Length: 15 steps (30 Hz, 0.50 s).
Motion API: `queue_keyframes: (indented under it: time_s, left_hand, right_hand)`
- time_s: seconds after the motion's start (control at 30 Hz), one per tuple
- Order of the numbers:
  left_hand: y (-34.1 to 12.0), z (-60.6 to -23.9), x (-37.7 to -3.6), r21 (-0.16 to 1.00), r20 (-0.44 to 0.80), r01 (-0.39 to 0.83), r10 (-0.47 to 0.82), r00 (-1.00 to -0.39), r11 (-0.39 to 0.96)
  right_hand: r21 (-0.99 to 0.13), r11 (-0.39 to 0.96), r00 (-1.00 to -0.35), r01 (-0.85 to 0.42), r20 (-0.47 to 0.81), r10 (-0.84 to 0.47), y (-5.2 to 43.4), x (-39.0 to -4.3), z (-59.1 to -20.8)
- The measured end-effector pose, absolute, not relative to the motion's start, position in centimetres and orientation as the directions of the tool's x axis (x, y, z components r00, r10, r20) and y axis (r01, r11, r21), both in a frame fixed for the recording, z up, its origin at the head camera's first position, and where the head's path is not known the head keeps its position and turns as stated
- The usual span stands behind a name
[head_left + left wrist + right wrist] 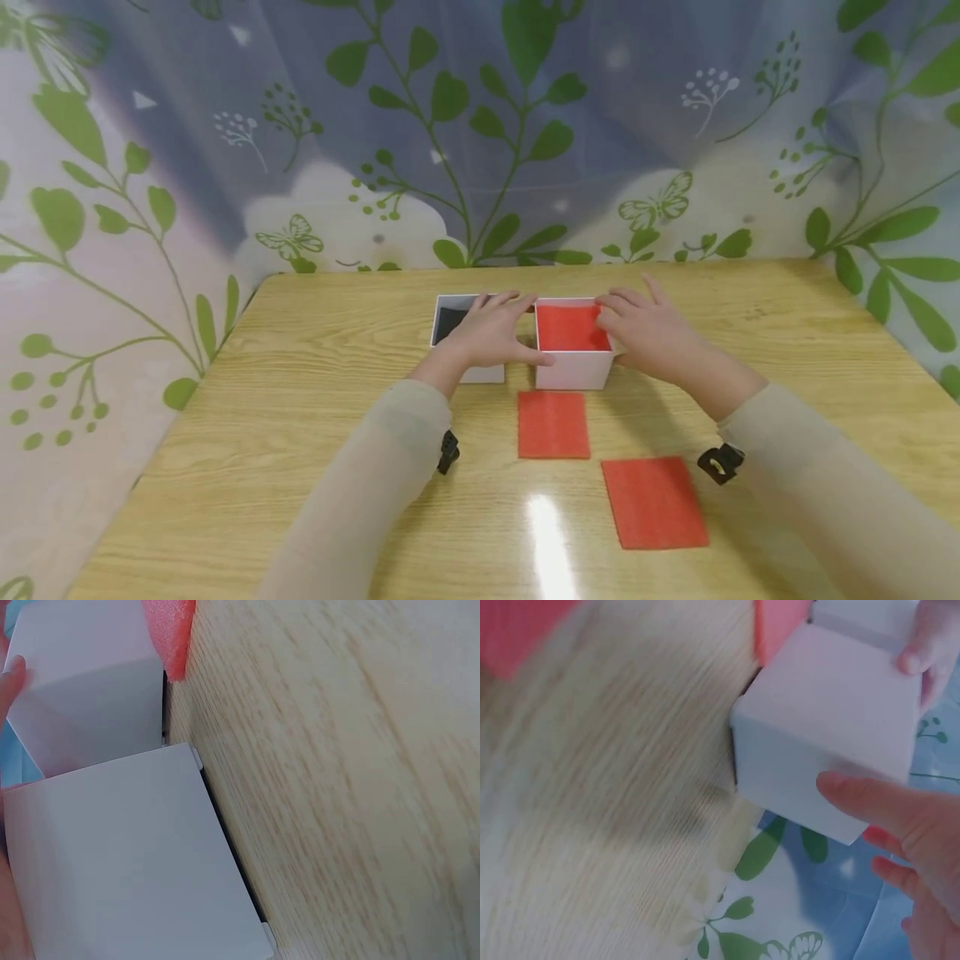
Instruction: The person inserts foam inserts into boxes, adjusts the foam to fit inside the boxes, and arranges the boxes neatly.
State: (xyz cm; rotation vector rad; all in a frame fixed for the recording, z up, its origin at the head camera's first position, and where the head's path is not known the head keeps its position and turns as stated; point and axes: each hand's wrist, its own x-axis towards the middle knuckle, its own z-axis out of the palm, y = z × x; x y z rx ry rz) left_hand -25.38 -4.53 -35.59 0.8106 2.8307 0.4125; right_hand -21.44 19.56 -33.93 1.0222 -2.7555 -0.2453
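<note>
A white open-topped box point(572, 371) with a red square point(570, 327) inside stands between my two hands. My left hand point(497, 332) holds it from the left, thumb on its front face near the corner and fingers toward the back. On the other side, my right hand point(647, 329) has its thumb point(847, 791) against the outer wall while the fingers reach over the right rim beside the red square; some fingertips are hidden. Partly behind my left hand is a second white box point(483, 375) with a dark inside point(450, 321).
Two loose red squares lie on the wooden table point(300, 375): one red square point(553, 425) just before the box, another red square point(655, 503) nearer and to the right. A leaf-patterned curtain point(480, 125) hangs behind the table.
</note>
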Motion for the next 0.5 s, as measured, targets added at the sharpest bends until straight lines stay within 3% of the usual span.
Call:
queue_keyframes:
  time_s: [0.5]
  left_hand:
    - [-4.2,-35.6,-25.4,0.296,-0.086,0.494,0.538,-0.838,0.817]
  right_hand:
    - [0.038,0.721,-0.708,-0.692,0.163,-0.687,19.0,-19.6,-34.0]
